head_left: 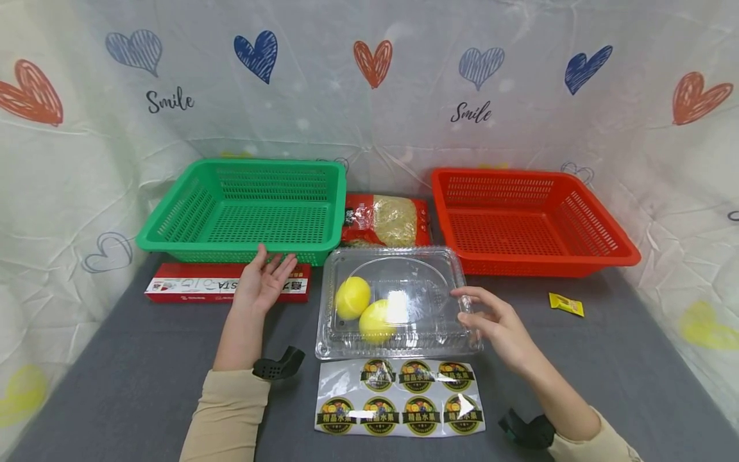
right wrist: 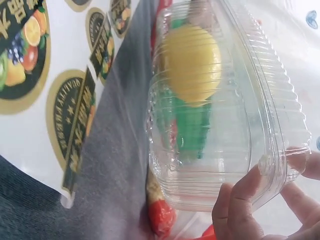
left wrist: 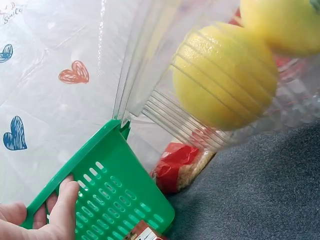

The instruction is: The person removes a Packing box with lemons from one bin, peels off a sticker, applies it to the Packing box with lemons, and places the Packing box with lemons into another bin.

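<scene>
Fingers (head_left: 469, 301) of the right hand (head_left: 498, 330) curl at the right edge of the clear plastic clamshell box (head_left: 398, 301), thumb and fingertips pinching its rim, as the right wrist view shows. Fingers of the left hand (head_left: 262, 282) lie straight and spread, palm up, holding nothing, just in front of the green basket (head_left: 190, 218) and over the red and white carton (head_left: 190, 287).

Two baskets stand at the back, the green one on the left and one red basket (head_left: 600, 247) on the right; both show only bare mesh. Between them lies one red packet of noodles (head_left: 385, 220). The closed clamshell sits in the middle of the grey table (head_left: 127, 385) with two yellow lemons (head_left: 364, 308) inside, touching each other. Just in front of it lies one sticker sheet (head_left: 346, 385) bearing seven round fruit labels. One small yellow sachet (head_left: 566, 304) lies well apart on the right.
</scene>
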